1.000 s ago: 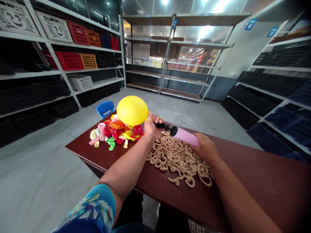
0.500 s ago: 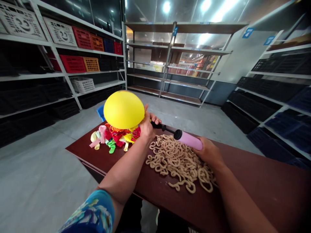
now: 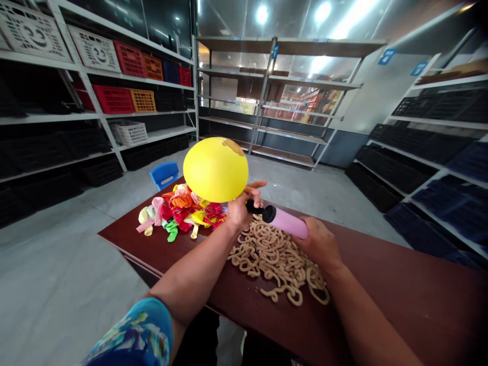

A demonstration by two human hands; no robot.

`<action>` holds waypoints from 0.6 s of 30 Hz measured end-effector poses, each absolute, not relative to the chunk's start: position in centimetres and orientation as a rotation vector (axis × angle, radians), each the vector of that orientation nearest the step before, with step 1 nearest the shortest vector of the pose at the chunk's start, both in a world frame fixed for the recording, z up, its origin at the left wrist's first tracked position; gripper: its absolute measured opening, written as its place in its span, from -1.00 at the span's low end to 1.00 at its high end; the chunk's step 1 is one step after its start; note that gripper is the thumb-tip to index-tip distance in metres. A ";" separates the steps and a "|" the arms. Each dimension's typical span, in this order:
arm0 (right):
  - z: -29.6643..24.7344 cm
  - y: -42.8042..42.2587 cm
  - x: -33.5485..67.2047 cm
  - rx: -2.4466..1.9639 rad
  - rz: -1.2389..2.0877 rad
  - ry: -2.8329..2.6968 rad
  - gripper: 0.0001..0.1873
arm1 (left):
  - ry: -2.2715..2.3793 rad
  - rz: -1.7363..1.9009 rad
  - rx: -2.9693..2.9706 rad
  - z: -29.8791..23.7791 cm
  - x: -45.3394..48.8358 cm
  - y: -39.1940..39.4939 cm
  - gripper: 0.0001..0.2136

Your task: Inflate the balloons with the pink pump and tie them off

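The right hand's (image 3: 318,241) fingers grip the pink pump (image 3: 285,223) over the worktop (image 3: 392,284). The pump just got shorter, probably puffing out air. Left hand (image 3: 238,212) fingers hold its black end (image 3: 256,209), by the yellow balloon (image 3: 215,170).

Neck of the inflated yellow balloon (image 3: 215,170): hidden behind my left hand (image 3: 240,210). Right end of the pink cylindrical pump (image 3: 285,222): covered by my right hand (image 3: 319,244). Long dark red-brown table (image 3: 400,284): right end out of view.
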State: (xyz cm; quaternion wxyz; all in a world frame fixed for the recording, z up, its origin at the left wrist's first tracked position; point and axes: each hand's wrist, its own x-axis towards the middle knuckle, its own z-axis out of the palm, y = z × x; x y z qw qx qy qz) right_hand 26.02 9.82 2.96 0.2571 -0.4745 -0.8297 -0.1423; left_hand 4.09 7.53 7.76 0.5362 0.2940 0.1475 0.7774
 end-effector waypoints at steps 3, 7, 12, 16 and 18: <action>3.0 10.2 26.6 -1.349 -0.378 -2.239 -0.60 | 0.289 1.861 0.692 7.8 3.5 7.8 -0.80; 2.6 11.5 28.4 -1.463 -0.340 -2.229 -0.60 | 0.287 1.983 0.619 8.6 2.0 7.9 -0.79; 1.8 12.6 29.9 -1.510 -0.316 -2.211 -0.64 | 0.267 2.020 0.559 9.1 1.3 7.9 -0.78; 1.9 11.8 28.4 -1.394 -0.329 -2.272 -0.65 | 0.287 1.982 0.581 8.5 2.7 7.8 -0.78; 2.2 11.1 27.4 -1.325 -0.345 -2.294 -0.65 | 0.277 1.949 0.611 8.0 3.5 7.7 -0.80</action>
